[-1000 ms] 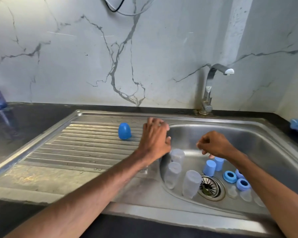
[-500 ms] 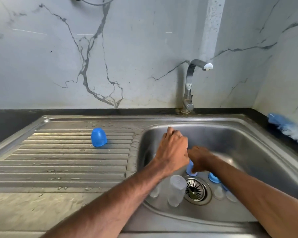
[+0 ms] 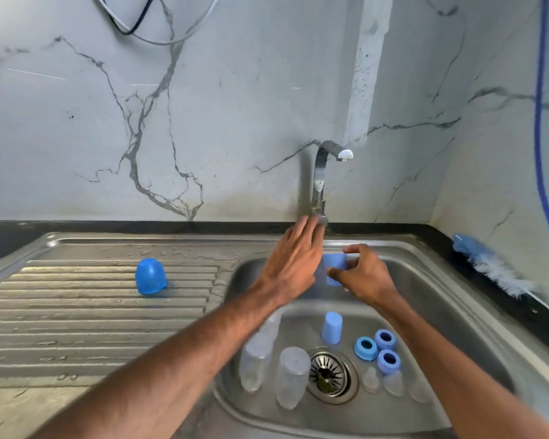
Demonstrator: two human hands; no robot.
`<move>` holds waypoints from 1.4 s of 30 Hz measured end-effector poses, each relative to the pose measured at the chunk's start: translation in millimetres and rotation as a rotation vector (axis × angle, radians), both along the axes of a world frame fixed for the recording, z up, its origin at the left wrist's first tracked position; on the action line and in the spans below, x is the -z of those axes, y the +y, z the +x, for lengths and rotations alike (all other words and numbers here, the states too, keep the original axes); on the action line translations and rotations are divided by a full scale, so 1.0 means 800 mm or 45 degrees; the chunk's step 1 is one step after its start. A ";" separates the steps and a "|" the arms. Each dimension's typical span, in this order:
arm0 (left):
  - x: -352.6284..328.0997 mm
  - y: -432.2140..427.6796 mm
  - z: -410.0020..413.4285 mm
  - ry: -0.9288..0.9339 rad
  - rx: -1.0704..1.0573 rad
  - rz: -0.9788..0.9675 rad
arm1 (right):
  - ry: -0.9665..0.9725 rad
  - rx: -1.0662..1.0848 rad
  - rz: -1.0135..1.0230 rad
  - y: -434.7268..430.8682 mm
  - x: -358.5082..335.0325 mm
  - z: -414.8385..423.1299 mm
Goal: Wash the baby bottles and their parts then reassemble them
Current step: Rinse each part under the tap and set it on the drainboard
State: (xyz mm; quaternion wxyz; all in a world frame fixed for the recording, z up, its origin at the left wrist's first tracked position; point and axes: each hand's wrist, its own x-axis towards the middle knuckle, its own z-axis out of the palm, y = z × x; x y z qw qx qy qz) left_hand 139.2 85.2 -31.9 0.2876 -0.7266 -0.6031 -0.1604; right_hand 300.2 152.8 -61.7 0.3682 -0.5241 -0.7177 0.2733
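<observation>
My right hand [image 3: 363, 275] pinches a light blue bottle cap [image 3: 334, 267] above the sink basin [image 3: 431, 299]. My left hand [image 3: 293, 259] reaches with straight fingers to the base of the tap [image 3: 320, 182]. In the basin stand clear bottles upside down [image 3: 290, 377], another blue cap [image 3: 332, 327], three blue collar rings [image 3: 377, 348] and clear teats [image 3: 392, 383]. A darker blue cap [image 3: 150, 276] stands on the ribbed drainboard [image 3: 76, 312].
A blue and white bottle brush [image 3: 488, 264] lies on the dark counter at the right. A blue hose [image 3: 541, 137] hangs down the right wall. The drain strainer [image 3: 328, 373] sits in the basin's middle.
My right hand has lifted a light blue cap out of the basin. My left hand has moved from the basin up and back to the tap's base.
</observation>
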 end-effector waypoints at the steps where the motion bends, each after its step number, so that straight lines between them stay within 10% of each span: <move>1: -0.014 0.012 0.002 0.108 -0.003 0.033 | 0.030 0.023 -0.002 -0.002 -0.002 0.002; 9: -0.057 0.110 -0.001 0.724 -0.266 -0.130 | 0.004 0.069 -0.014 -0.009 -0.012 0.010; 23: -0.026 0.056 -0.037 -0.289 -0.144 -0.668 | -0.038 -0.046 0.037 -0.025 -0.017 -0.002; 32: 0.037 -0.022 -0.025 -1.078 -0.072 -0.471 | 0.023 0.046 0.003 -0.016 -0.007 -0.015; 42: 0.078 -0.020 -0.012 -1.080 0.026 -0.457 | 0.071 0.048 0.150 -0.007 -0.010 -0.035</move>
